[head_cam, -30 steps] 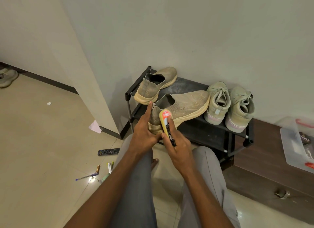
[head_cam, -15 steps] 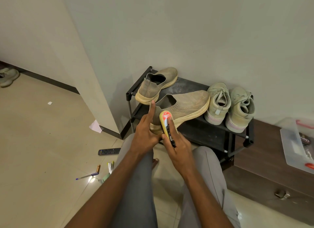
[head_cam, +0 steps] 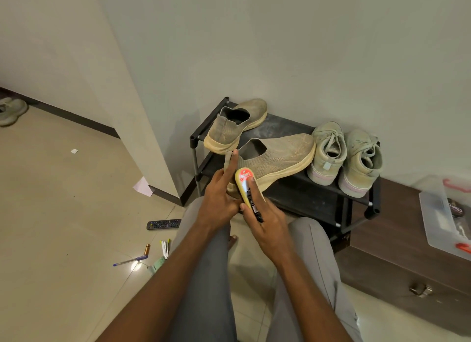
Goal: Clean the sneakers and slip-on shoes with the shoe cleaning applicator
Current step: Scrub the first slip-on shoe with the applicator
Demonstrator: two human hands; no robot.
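Slip-on shoe [head_cam: 275, 155] lies lengthwise toward the right on the rack [head_cam: 305, 196], heel nearest; left hand [head_cam: 219, 193] grips its heel, right hand [head_cam: 265, 214] holds the applicator [head_cam: 246, 186] against it.

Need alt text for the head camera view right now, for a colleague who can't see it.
A person's right hand presses a yellow shoe cleaning applicator against the heel of a beige slip-on shoe that the left hand steadies on a black shoe rack. A second slip-on and two sneakers sit on the rack.
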